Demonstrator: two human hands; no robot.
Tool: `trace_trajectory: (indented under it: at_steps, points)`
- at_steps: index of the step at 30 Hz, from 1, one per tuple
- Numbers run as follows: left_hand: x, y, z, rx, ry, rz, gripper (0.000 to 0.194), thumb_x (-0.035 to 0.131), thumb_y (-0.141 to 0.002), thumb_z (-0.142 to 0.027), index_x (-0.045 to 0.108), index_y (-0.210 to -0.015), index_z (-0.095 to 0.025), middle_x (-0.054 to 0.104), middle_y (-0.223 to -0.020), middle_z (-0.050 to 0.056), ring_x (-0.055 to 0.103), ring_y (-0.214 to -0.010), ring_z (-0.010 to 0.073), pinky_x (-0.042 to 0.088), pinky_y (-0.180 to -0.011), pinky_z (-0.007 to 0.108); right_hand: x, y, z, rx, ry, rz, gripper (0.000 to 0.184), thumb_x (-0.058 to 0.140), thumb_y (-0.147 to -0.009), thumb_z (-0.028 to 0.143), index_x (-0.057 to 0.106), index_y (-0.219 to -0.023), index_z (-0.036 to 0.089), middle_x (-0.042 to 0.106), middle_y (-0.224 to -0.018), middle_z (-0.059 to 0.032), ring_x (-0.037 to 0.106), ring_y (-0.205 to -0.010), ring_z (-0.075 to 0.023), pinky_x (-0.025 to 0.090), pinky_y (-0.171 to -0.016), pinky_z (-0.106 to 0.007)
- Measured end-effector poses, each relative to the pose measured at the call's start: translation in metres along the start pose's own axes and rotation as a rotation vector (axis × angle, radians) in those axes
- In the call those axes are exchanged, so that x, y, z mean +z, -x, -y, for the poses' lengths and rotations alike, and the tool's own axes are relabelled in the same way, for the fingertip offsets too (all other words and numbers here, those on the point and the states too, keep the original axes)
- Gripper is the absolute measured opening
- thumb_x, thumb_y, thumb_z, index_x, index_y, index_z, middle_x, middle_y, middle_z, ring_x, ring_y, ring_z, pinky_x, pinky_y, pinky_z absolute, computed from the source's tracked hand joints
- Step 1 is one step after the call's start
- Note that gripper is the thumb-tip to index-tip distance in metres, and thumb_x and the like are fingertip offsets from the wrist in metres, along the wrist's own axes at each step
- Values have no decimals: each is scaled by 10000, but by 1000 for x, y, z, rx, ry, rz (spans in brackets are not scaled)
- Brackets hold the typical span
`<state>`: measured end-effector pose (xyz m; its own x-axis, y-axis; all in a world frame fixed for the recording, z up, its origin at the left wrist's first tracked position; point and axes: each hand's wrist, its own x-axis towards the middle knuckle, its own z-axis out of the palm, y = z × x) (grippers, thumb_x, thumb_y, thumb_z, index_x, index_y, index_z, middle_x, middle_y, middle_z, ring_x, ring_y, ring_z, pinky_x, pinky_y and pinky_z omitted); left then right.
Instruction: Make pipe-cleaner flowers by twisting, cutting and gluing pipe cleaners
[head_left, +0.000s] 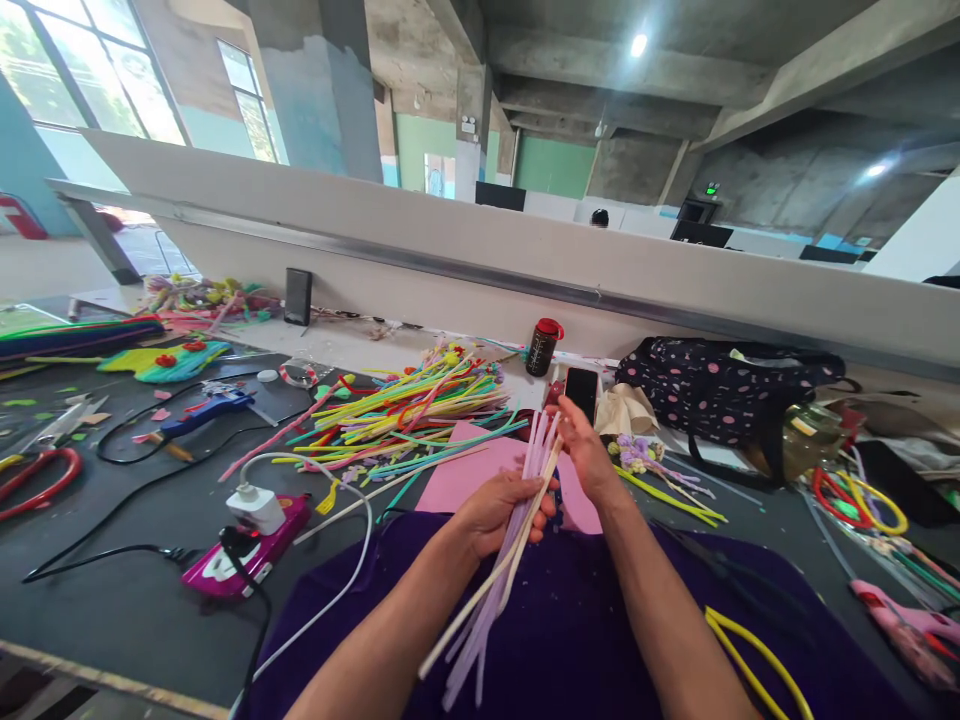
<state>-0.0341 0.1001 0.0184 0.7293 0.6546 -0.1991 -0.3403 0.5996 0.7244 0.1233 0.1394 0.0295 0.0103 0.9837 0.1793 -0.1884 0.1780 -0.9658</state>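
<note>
Flat dark-grey bench (150, 640) is spreading beyond deep-purple cloth (577, 640); thin fuzzy lilac-and-cream stems (534, 452) are slanting above; left hand (487, 515) is gripping their middle, fingers closed; right hand (590, 458) holding half-curled fingers at upper tips, grip unclear; best squeezing lightly, keeping tips even.

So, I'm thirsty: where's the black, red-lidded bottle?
Head view, right of centre: the bottle stands behind and left of the black-screened phone, near the white partition.
</note>
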Motion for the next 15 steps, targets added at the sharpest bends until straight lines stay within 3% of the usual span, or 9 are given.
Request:
trace_trajectory:
  at_steps: [3,7,12,15]
  points:
    - [7,3,0,-26,12,31,237,508,-803,-242,569,-945,-63,617,-650,61,576,-473,102,491,-430,200,-5,-2,6,-38,-96,11,483,508,-758,512,495,-1182,280,479,-1262,-27,495,-1064,-202,439,-811,-318]
    - [16,6,2,-20,22,25,243,528,-788,-226,567,-976,-76,604,-657,51,559,-470,89,483,-436,194,2,3,5,23,-82,118,466,498,-751,549,587,-1074,225,575,-1146,-53,505,-1050,-216,404,-866,-333]
    - [35,19,8,-55,57,143,174,525,-768,-202,586,-895,-100,575,-623,28,484,-411,60,432,-389,181,3,7,3,113,-75,161,487,459,-745,592,607,-1026,223,613,-1065,-70,577,-916,-208,457,-713,-305]
    - [42,27,10,-104,74,238,140,528,-752,-192,582,-860,-121,543,-594,3,350,-337,17,296,-315,135,-3,3,-4,158,-33,101,503,426,-748,609,616,-981,205,639,-969,-84,602,-800,-192,461,-594,-274]
